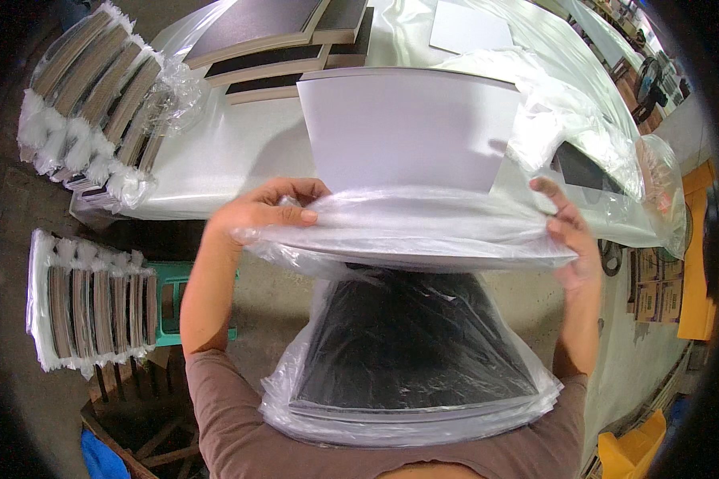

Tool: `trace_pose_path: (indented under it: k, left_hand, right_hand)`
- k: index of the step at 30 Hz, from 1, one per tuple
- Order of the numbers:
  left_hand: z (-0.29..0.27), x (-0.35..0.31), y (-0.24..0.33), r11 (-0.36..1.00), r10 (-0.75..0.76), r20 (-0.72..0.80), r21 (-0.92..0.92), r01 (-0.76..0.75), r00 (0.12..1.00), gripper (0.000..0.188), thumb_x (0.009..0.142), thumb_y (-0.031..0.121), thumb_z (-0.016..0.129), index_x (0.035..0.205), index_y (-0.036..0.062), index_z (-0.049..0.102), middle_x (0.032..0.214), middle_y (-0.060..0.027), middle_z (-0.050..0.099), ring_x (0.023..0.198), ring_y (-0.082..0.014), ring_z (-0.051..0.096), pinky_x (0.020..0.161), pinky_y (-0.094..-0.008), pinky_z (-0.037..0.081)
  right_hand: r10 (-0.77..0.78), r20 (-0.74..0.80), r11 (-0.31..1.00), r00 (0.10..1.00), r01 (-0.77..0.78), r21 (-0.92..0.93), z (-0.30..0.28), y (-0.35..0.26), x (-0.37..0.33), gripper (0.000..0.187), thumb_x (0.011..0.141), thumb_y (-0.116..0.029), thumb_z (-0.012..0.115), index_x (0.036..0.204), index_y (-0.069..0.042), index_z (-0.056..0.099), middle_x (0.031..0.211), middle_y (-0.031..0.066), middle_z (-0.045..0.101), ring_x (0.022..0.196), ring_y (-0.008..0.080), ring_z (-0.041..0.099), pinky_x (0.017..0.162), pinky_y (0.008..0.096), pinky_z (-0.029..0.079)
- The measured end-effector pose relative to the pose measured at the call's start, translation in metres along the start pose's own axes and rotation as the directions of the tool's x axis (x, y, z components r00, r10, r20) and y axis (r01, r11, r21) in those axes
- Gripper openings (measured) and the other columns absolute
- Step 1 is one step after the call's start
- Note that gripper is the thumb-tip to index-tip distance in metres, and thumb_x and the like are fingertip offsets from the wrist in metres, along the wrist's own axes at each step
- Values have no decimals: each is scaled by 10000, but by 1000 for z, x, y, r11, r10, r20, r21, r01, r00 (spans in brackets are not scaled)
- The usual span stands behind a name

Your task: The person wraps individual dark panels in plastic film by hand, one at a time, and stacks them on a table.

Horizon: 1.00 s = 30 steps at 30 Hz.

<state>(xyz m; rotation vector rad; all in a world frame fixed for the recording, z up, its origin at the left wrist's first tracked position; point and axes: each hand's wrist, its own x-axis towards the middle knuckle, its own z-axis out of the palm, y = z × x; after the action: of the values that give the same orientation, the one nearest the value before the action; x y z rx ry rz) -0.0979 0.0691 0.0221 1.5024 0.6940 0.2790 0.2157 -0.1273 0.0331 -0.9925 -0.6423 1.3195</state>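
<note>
My left hand (276,209) pinches the left side of a bunched clear plastic bag (423,223), thumb pressed against the fingers. At its right side my right hand (571,231) grips the film, with the index finger raised off it. Above the bunched film rises a white board (411,132) with a thin dark top edge; its lower part is hidden by the film. Below, a flat black panel (415,343) lies inside clear plastic close to my chest. Whether the white board and the black panel are one piece I cannot tell.
A table (208,180) under shiny film bears stacked dark-faced boards (256,32), a white sheet (471,25) and crumpled plastic (559,120). Wrapped bundles (96,88) stand at the left, with more bundles (96,307) by a green stool (174,299). Cartons (659,287) are at right.
</note>
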Motion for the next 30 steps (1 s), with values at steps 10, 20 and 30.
trace_pose_path:
  k: [10, 20, 30]
  left_hand:
    - [22, 19, -176, 873, -183, -14, -463, 156, 983, 327, 747, 65, 586, 1053, 38, 473, 833, -64, 569, 742, -101, 527, 622, -214, 411]
    - [19, 59, -350, 878, -300, -409, 234, 417, 862, 214, 739, 60, 508, 945, 19, 545, 828, -139, 577, 712, -226, 561, 579, -306, 433]
    - [-101, -34, -93, 914, 397, -866, 344, -213, 305, 212, 861, 185, 449, 971, 14, 510, 841, -62, 538, 662, -160, 499, 521, -299, 433]
  right_hand:
    - [129, -180, 972, 975, -160, -169, -120, 160, 3, 430, 788, -120, 570, 1183, -52, 415, 936, 58, 535, 708, 126, 521, 624, 244, 432]
    - [329, -466, 883, 822, -442, -156, -102, 213, 38, 368, 789, -179, 579, 1131, -95, 470, 898, 15, 514, 708, 101, 475, 602, 224, 397]
    - [-74, 68, 838, 995, 98, -537, -126, 66, 19, 442, 697, -233, 648, 1073, -72, 481, 923, -2, 499, 807, 99, 449, 678, 228, 355]
